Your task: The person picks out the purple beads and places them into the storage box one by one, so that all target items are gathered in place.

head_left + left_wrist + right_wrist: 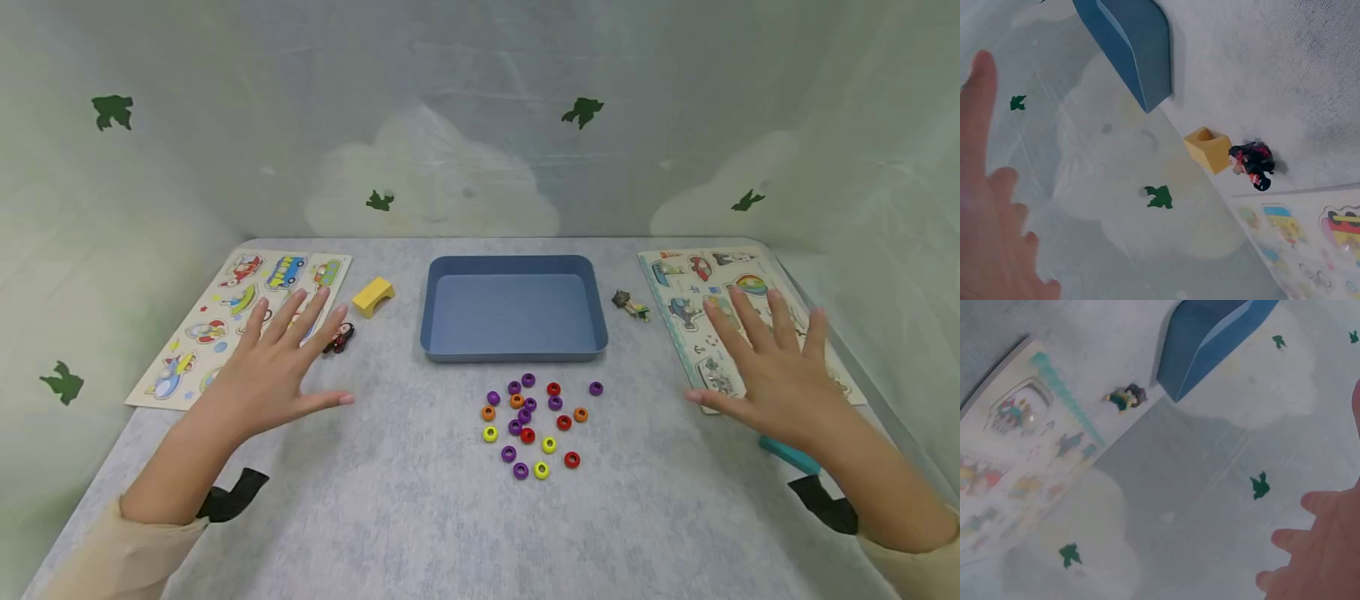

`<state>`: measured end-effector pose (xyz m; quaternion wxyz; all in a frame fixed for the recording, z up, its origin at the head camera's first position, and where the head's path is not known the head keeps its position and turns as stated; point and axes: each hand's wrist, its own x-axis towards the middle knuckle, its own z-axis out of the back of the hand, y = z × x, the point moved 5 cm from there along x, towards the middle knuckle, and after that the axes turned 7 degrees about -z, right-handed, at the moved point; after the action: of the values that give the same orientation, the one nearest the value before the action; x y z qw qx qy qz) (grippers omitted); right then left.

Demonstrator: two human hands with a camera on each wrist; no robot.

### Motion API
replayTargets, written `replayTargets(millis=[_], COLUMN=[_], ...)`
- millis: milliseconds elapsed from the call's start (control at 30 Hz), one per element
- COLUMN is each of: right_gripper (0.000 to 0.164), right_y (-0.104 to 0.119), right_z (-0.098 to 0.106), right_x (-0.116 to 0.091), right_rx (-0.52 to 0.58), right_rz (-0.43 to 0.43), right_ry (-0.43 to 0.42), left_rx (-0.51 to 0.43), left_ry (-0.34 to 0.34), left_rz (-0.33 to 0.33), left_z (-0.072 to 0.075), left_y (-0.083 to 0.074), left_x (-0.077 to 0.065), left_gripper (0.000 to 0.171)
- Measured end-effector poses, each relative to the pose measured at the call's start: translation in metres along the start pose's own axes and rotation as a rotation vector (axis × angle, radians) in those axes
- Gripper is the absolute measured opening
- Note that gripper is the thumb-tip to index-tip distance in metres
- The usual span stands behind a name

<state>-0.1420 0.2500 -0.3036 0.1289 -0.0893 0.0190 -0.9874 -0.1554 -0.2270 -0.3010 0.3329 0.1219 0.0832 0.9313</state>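
My left hand [268, 375] is held over the left side of the table with its fingers straight and spread, and it holds nothing. Beneath and beyond it lies a picture puzzle board [180, 333]. A small dark-haired figurine [340, 337] lies near its fingers. The right hand [780, 383], also spread and holding nothing, is over a second puzzle board [697, 333]. Between the hands, several purple, red, orange and yellow beads [527, 436] lie loose on the table. Behind the beads stands a shallow blue tray [513, 357] with nothing in it.
A yellow arch block [373, 297] lies between the left board and the tray. Another small figurine [632, 306] lies right of the tray. A teal object [790, 455] is partly hidden under the right forearm. Pale sheeting [465, 125] with green cutouts encloses the table [405, 517].
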Motion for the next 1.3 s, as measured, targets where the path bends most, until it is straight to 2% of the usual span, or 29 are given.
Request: replayTargets(millis=[167, 300, 400, 500, 633, 733, 800, 967, 1100, 1133, 1300], right_gripper=[0.095, 0.084, 0.074, 0.065, 0.057, 0.052, 0.047, 0.037, 0.029, 0.026, 0.020], right_y=[0.017, 0.035, 0.047, 0.058, 0.067, 0.071, 0.073, 0.074, 0.074, 0.074, 0.074], right_z=[0.002, -0.008, -0.026, -0.051, -0.084, -0.100, -0.106, -0.119, -0.125, -0.125, -0.123], right_x=[0.007, 0.013, 0.016, 0.020, 0.026, 0.029, 0.031, 0.033, 0.034, 0.034, 0.036], right_rx=[0.081, 0.257, 0.415, 0.557, 0.717, 0.825, 0.881, 0.914, 0.879, 0.872, 0.844], right_rz=[0.070, 0.169, 0.195, 0.154, 0.101, 0.086, 0.081, 0.046, 0.033, 0.031, 0.024], right_ry=[-0.086, -0.169, -0.153, -0.056, 0.064, 0.106, 0.122, 0.186, 0.213, 0.214, 0.213], left_rx=[-0.064, -0.161, -0.265, -0.386, -0.588, -0.728, -0.786, -0.892, -0.980, -0.999, -1.094], left_ry=[-0.083, -0.145, -0.160, -0.138, -0.067, -0.001, 0.040, 0.114, 0.116, 0.109, 0.103], left_rz=[-0.063, -0.101, -0.093, -0.042, 0.083, 0.184, 0.228, 0.290, 0.301, 0.296, 0.309], left_z=[-0.005, -0.017, -0.031, -0.050, -0.077, -0.097, -0.107, -0.123, -0.129, -0.129, -0.109], left_y=[0.000, -0.005, -0.010, -0.015, -0.017, -0.018, -0.018, -0.019, -0.019, -0.019, -0.026], left_x=[0.017, 0.039, 0.055, 0.069, 0.083, 0.089, 0.091, 0.091, 0.089, 0.089, 0.088], left_gripper=[0.097, 0.097, 0.098, 0.098, 0.096, 0.097, 0.098, 0.099, 0.096, 0.095, 0.087])
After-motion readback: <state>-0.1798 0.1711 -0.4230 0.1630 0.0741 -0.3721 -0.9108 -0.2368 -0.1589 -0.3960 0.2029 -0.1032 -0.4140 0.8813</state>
